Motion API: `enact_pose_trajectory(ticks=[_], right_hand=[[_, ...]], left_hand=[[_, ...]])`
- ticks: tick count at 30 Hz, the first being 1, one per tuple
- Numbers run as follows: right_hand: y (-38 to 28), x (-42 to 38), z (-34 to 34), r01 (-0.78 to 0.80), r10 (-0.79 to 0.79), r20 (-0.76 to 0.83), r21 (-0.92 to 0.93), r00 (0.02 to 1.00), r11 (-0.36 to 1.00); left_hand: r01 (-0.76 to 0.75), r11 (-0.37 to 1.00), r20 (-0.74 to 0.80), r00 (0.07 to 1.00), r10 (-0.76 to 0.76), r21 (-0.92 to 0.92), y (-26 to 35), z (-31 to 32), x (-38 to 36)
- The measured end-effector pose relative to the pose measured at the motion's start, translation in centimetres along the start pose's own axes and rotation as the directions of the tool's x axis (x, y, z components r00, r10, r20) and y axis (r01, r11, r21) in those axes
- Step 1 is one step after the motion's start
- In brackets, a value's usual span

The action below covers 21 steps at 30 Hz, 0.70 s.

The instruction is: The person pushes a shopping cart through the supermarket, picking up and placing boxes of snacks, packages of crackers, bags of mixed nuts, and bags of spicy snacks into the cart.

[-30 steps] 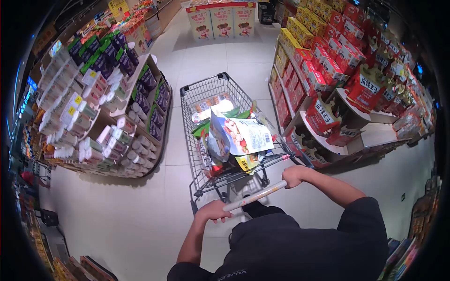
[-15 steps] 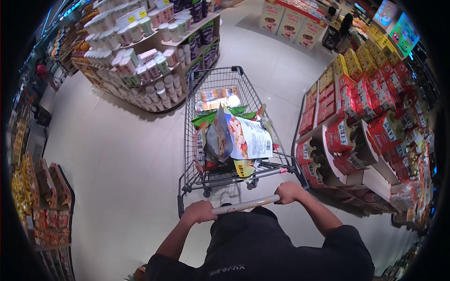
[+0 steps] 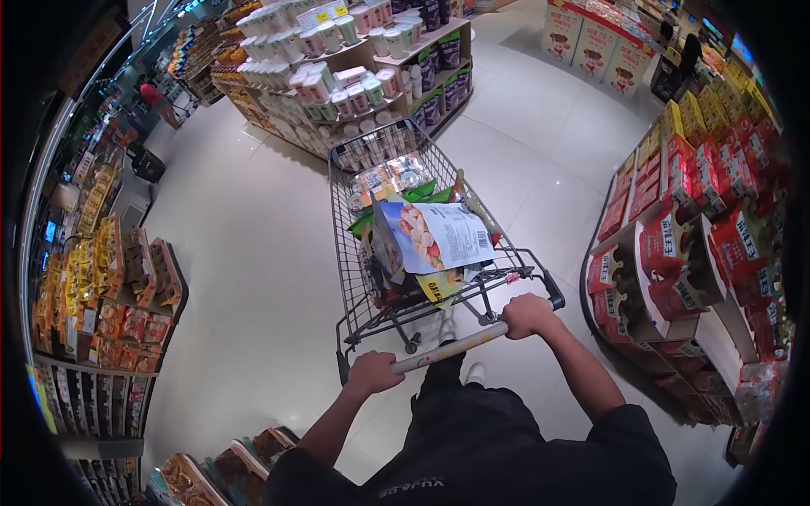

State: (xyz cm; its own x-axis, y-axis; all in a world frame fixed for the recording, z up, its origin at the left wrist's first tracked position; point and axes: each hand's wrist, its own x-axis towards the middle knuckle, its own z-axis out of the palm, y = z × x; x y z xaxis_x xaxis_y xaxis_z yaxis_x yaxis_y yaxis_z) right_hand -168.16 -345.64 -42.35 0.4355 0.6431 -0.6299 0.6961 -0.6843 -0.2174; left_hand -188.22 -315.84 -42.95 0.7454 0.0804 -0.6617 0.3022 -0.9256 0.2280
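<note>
My left hand (image 3: 375, 372), right hand (image 3: 526, 316) clamp pale cylindrical handlebar (image 3: 451, 347) | dark wire-mesh cart (image 3: 371, 148) ahead | stacked white cups (image 3: 316, 88) beyond

The shiny floor (image 3: 245, 261) has a wire cart (image 3: 339, 202) standing on it. In the cart sit a big blue and white bag (image 3: 447, 236), a yellow bag (image 3: 439, 287) and green bags (image 3: 419, 191). The right shelf (image 3: 721, 341) holds red bags (image 3: 662, 240). A far shelf (image 3: 439, 32) holds little cups (image 3: 333, 94).
</note>
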Motion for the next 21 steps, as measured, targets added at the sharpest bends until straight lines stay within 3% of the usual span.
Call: enact_pose_trajectory(ticks=[5, 10, 17, 21], right_hand=[[-3.1, 2.7, -0.7, 0.028, -0.03, -0.036, -0.055, 0.999, 0.998], [-6.8, 6.6, -2.5, 0.053, -0.061, -0.058, -0.124, 0.997, 0.991], [-13.2, 13.2, -5.5, 0.078, -0.109, -0.135, -0.215, 0.985, 0.973], [-17.4, 16.9, -7.6, 0.003, -0.041, -0.181, -0.205, 0.983, 0.979]], left_hand=[[0.105, 0.994, -0.137, 0.985, -0.106, -0.019, -2.4, 0.6, -2.7], [0.111, 0.994, -0.281, 0.954, -0.109, -0.01, -7.5, 0.8, -2.9], [0.103, 0.993, -0.305, 0.945, -0.118, -0.064, -16.5, -2.7, -2.5], [0.132, 0.986, -0.364, 0.917, -0.162, -0.105, -21.3, -4.7, -2.8]])
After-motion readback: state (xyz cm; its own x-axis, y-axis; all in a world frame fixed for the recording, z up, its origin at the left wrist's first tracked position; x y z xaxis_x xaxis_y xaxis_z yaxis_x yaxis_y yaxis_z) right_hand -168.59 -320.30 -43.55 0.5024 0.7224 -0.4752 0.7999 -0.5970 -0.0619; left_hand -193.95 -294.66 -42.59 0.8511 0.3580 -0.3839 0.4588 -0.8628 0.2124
